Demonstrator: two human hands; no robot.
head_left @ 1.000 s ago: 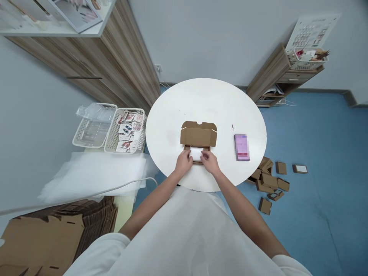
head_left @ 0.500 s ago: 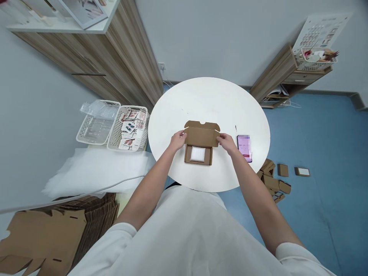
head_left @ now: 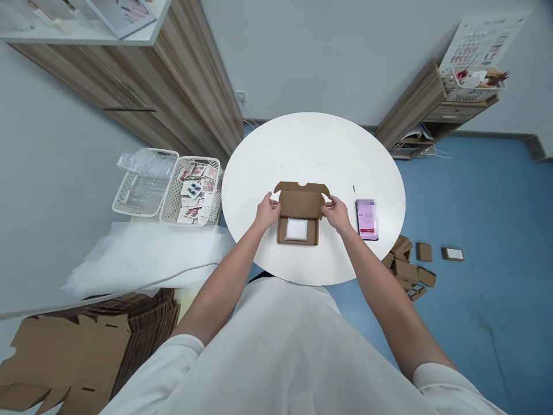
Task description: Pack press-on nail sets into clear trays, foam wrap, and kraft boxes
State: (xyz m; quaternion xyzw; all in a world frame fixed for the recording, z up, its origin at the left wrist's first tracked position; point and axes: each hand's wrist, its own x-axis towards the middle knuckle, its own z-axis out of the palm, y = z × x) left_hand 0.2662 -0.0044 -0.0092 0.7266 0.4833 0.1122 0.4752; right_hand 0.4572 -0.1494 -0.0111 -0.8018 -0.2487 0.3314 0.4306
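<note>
A small brown cardboard box stands on the round white table, its lid raised on the far side. Inside the tray part lies a white wrapped packet. My left hand grips the left side of the lid by its flap, fingers bent round the edge. On the opposite side my right hand pinches the lid's right flap between thumb and fingers. The front tuck flap of the lid points away from me.
Right of the box lies a phone on the white table. Left are a basket of cards, a basket of clear plastic, white foam sheets and flat cardboard blanks. Folded boxes lie on the floor.
Both hands have shifted slightly at the lid's sides; the right hand has moved inward and the side flaps sit closer in. The packet stays in the box.
</note>
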